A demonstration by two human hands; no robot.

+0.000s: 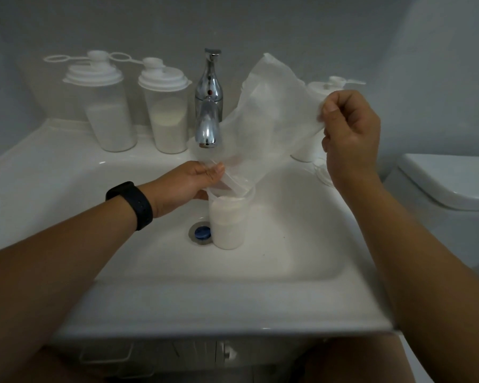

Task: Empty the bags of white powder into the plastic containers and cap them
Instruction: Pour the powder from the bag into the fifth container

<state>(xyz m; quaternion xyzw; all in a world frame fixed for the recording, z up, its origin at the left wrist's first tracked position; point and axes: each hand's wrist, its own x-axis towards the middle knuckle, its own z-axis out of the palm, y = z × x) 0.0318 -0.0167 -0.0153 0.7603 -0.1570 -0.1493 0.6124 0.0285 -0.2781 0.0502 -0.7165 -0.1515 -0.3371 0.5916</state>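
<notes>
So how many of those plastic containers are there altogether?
4. Two capped containers stand left of the tap, one open container sits in the sink under the bag, one stands behind the bag at right, partly hidden.

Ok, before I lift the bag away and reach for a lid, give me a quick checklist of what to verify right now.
1. Bag mouth inside the open container: ok, its lower end sits in the rim.
2. Bag fully emptied: cannot tell, the film is cloudy.
3. Container upright: ok, it stands in the sink basin beside the drain.
4. Grip: ok, left hand holds the bag at the rim, right hand pinches its raised end.
5. Faucet dry: ok, no water visible.
6. Lid ready: cannot tell, a whitish round thing lies behind the right wrist, blurred.
</notes>
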